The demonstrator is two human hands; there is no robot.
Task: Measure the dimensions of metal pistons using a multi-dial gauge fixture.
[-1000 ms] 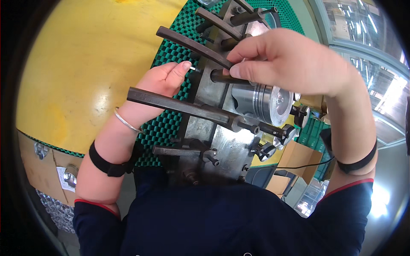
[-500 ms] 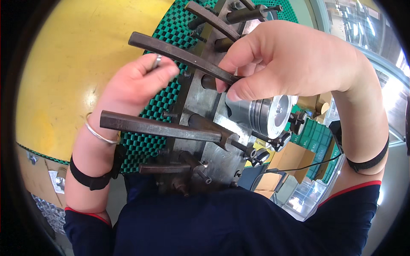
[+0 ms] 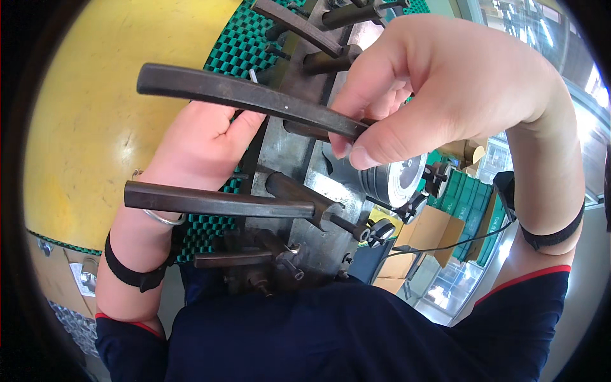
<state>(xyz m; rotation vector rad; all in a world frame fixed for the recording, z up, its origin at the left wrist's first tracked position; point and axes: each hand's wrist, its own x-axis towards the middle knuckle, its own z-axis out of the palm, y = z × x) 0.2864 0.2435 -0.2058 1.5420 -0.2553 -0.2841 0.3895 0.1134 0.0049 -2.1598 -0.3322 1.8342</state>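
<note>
My right hand (image 3: 439,89) is closed round the near end of a long dark metal lever (image 3: 242,92), thumb and fingers beside the piston. The silver piston (image 3: 391,181), with grooves near its bright crown, lies on its side in the metal fixture (image 3: 280,143), just below my right fingertips. My left hand (image 3: 207,143) is closed at the fixture's left side, fingertips partly hidden behind that lever. A thin light metallic piece (image 3: 253,76) shows just past it; whether it is held cannot be told. Another dark lever (image 3: 219,200) crosses in front of my left wrist.
Dial gauges (image 3: 380,232) stick out at the fixture's right. A shorter lever (image 3: 232,259) sits at the near end, and further levers (image 3: 296,25) at the far end. Green matting (image 3: 238,48) covers part of the yellow table (image 3: 95,127). Green crates (image 3: 468,200) and an open cardboard box (image 3: 439,232) stand right.
The lever in my right hand has shifted left relative to the fixture. My left hand has moved in toward the fixture, its fingertips now behind the lever. The whole view has shifted slightly.
</note>
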